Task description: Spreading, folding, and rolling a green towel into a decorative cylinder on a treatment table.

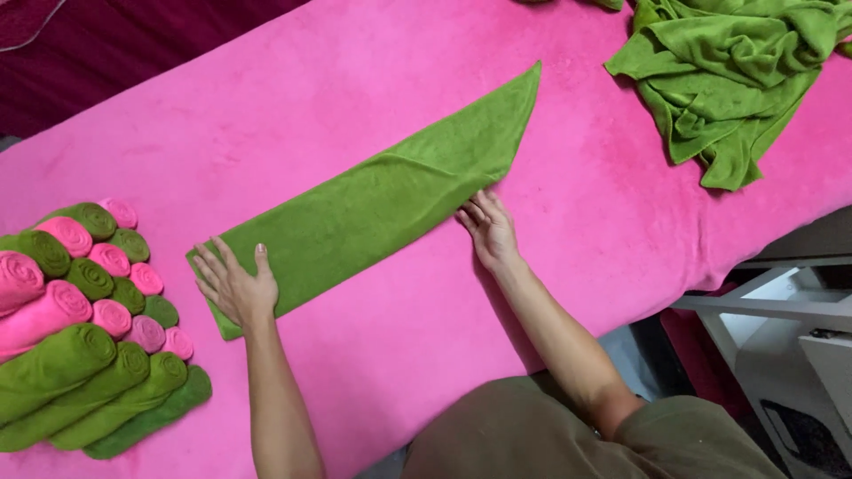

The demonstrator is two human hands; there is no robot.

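The folded green towel (382,200) lies as a long strip slanting from the counter's (355,80) near left toward its far right, left hand (235,286) flat and open on the near end, right hand (488,229) open against its mid edge.

No packages, labels, signs or screens in view; only cloth items and plain furniture visible.

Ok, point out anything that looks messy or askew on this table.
The heap of green towels at the far right corner lies crumpled and unfolded, one end hanging over the pink table cover edge. The folded green towel under both hands lies flat; the rolled towels are neatly stacked.
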